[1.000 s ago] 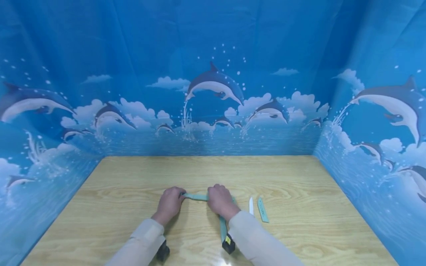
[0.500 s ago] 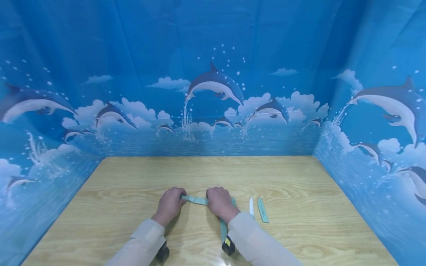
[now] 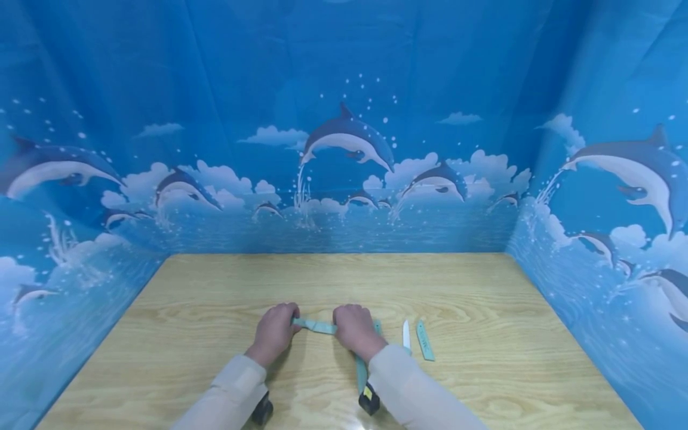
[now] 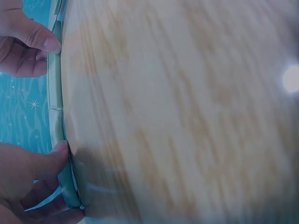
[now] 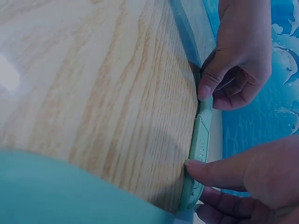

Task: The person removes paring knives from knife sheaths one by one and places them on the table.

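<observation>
Between both hands lies a mint-green sheathed knife (image 3: 319, 326), its two parts meeting at a seam and its blade hidden. My left hand (image 3: 275, 334) pinches the handle (image 4: 58, 123) end. Thumb and curled fingers of my right hand (image 3: 356, 329) grip the sheath (image 5: 198, 144), which carries raised lettering. A second knife (image 3: 406, 334) with a white blade lies to the right, its green handle partly behind the sleeve. Beside it rests a matching green sheath (image 3: 424, 340).
Under the right forearm lies a long green piece (image 3: 361, 373), seen large at the lower left of the right wrist view. Another green end (image 3: 378, 326) shows past the right hand. The wooden table (image 3: 215, 280) meets a blue dolphin-print curtain (image 3: 344, 227) at its back and sides.
Both hands keep their hold on the sheathed knife and come slightly nearer the body. The right hand shifts a little left. The things on the table stay put.
</observation>
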The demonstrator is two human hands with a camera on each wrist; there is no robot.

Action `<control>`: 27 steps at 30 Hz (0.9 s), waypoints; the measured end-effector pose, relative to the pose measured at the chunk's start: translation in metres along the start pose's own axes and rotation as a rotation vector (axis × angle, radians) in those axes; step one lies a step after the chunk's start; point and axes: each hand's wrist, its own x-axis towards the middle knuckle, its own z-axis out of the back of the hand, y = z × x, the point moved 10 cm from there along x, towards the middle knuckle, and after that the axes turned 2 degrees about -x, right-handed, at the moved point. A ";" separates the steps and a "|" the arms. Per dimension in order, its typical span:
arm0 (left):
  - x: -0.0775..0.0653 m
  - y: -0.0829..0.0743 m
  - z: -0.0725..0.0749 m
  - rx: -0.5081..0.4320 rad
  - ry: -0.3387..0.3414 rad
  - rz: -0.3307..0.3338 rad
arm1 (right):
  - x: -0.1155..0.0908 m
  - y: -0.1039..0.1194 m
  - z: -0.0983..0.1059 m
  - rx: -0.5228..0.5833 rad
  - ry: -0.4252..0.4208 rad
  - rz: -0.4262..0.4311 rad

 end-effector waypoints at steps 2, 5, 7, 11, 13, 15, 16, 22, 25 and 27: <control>0.000 0.000 0.000 0.003 0.003 0.003 | -0.001 0.000 0.000 0.000 -0.001 -0.002; -0.001 0.000 0.000 0.006 0.005 0.011 | -0.001 0.000 0.000 0.000 -0.006 -0.001; -0.001 0.000 0.000 0.007 0.006 0.015 | -0.001 0.000 0.000 0.001 -0.006 -0.003; -0.001 0.001 0.000 0.006 0.004 0.024 | -0.001 0.001 0.001 0.001 -0.011 -0.006; -0.001 0.000 0.001 0.007 -0.001 0.018 | -0.001 0.001 0.002 -0.002 -0.012 -0.008; -0.001 0.000 0.001 0.006 -0.002 0.016 | -0.002 0.000 0.002 -0.007 -0.012 -0.009; -0.002 0.000 0.001 0.006 -0.001 0.014 | -0.002 0.000 0.001 -0.008 -0.010 -0.010; -0.004 -0.001 0.002 0.010 0.005 0.014 | -0.002 0.000 0.001 -0.014 -0.025 -0.002; -0.005 -0.001 0.004 0.000 0.001 0.020 | -0.003 0.000 0.002 -0.020 -0.039 0.007; -0.005 -0.001 0.004 -0.008 0.001 0.028 | -0.003 -0.001 0.002 -0.019 -0.045 0.010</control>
